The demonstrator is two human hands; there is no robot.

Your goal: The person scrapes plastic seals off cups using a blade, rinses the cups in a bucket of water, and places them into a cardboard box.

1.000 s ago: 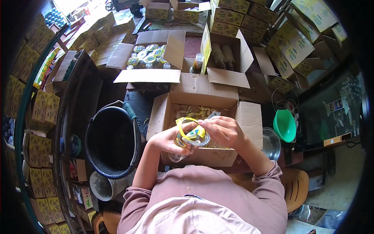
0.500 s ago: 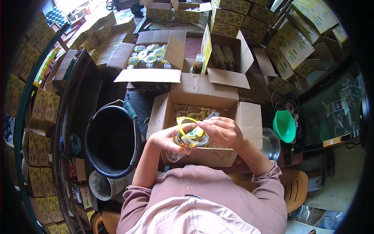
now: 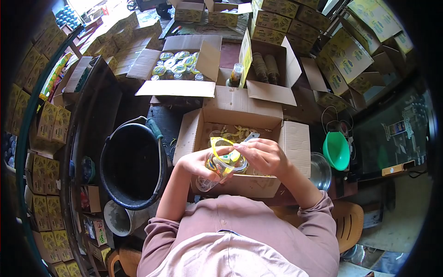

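My left hand [image 3: 201, 165] is wrapped round a clear plastic cup [image 3: 206, 183] that lies tilted above the near edge of an open cardboard box [image 3: 296, 147]. Yellow and green packets [image 3: 232, 158] show at the cup's mouth. A yellow ring-shaped strip [image 3: 215, 142] stands up from the cup beside my left fingers. My right hand [image 3: 264, 154] has its thumb and forefinger pinched together by the strip, and a grey flat piece [image 3: 251, 137] sticks out behind its fingers. Yellowish scraps [image 3: 240, 133] lie inside the box.
A black bucket [image 3: 134, 166] stands left of the box. Behind are a box of lidded cups [image 3: 180, 64] and a box with brown cup stacks [image 3: 265, 64]. At right are a green bowl [image 3: 336, 151] and a metal bowl [image 3: 320, 171]. Yellow cartons [image 3: 344, 57] are piled around.
The cup in my left hand has tilted slightly and its contents have shifted a little. My right hand stays pinched at nearly the same place.
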